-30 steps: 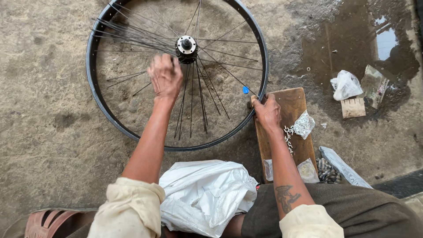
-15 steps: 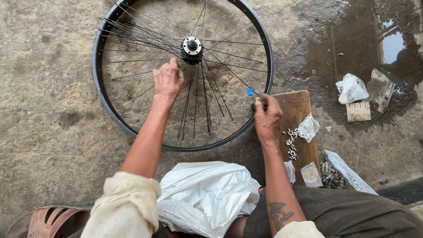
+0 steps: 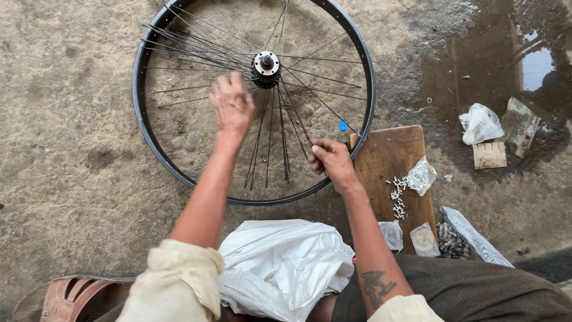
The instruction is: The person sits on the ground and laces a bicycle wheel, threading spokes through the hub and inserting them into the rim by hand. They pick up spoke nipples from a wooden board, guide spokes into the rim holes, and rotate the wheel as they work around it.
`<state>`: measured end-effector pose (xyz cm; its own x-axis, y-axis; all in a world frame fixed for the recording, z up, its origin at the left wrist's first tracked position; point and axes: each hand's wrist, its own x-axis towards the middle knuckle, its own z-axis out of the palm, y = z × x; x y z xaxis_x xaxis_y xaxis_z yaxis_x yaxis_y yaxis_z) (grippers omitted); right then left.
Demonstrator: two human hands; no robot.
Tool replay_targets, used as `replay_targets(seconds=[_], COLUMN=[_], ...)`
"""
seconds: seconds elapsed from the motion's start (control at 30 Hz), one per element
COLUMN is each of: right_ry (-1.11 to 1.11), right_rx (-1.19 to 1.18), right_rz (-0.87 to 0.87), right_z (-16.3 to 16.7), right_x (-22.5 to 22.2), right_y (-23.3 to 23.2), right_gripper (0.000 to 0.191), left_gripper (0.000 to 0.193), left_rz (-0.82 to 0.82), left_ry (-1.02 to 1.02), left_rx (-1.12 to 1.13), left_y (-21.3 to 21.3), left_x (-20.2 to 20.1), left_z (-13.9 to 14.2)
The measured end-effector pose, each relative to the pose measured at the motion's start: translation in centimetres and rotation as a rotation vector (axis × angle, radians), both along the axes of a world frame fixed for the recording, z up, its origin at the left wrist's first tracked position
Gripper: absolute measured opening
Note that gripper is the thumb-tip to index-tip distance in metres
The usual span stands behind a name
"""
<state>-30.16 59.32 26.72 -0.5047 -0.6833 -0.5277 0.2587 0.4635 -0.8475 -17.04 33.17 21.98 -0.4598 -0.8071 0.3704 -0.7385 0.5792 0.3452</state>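
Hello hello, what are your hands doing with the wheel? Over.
Left hand over spokes near hub. Right hand pinching a spoke by the rim. Nothing blocking.

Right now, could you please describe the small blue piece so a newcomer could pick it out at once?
Find the black wheel rim lying flat on the ground. On its right side, just above the wooden board and the right hand, sits the small blue piece by a spoke. It is the only bright blue thing among dark spokes and silver nipples.
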Motion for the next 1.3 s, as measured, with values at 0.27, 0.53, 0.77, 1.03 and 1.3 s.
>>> replay_targets(seconds=[0.27,0.53,0.77,1.03,1.3], right_ry=[0.745,0.35,0.082,0.817,0.886], right_rx=[0.144,0.159,0.013,-0.046,0.072], right_rz=[0.298,0.275,0.244,0.503,0.53], right_z=[2.5,2.4,0.9,1.2,2.6], right_x=[0.1,-1.4,2.0,2.2,2.4], right_y=[1.7,1.7,1.9,2.0,4.3], right_gripper=[0.029,0.024,0.029,0.029,0.022], left_gripper=[0.033,0.025,0.018,0.016,0.038], left_rz=[-0.145,-0.051,-0.038,-0.718,-0.503], left_ry=[-0.405,0.092,0.644,0.138,-0.237], left_rx=[-0.065,1.326,1.319,0.351,0.957], left_y=[-5.0,-0.2,11.5,14.9,16.5], left_x=[2.1,3.3,-0.6,-0.9,-1.9], left_z=[0.5,7.9,6.6,5.4,1.7])
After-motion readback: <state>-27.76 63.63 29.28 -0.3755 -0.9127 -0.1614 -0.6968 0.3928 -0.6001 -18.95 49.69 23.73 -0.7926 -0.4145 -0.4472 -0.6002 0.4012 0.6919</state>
